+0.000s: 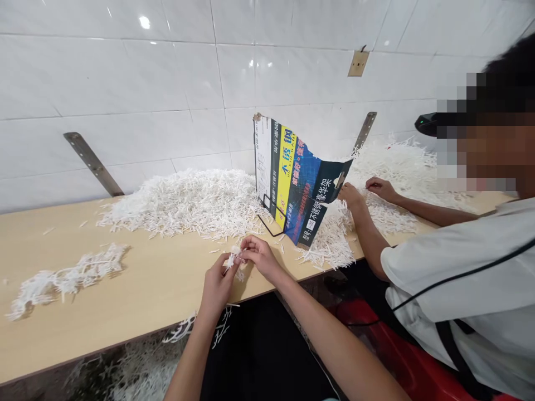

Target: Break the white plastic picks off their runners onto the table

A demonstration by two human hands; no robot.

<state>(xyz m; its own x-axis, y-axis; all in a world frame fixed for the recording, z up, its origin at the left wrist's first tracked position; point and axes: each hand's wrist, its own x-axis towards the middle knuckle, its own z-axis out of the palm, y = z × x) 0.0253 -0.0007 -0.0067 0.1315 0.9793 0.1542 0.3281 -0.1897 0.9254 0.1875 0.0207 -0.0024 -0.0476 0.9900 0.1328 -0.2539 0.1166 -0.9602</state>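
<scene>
My left hand [220, 277] and my right hand [259, 256] meet just above the table near its front edge. Between their fingertips is a small cluster of white plastic pieces [233, 257], pinched from both sides. Its exact shape is too small to make out. Behind my hands a large heap of short white branched pieces [192, 200] lies against the wall. To the left, a loose row of the same white pieces [71, 275] rests on the wooden table [159, 278].
A printed cardboard divider [288, 184] stands on the table in a black wire stand [270, 225]. Beyond it a person [468, 278] handles another white heap [393, 178]. Metal brackets [94, 164] lean on the tiled wall. More white pieces [146, 362] lie below the table edge.
</scene>
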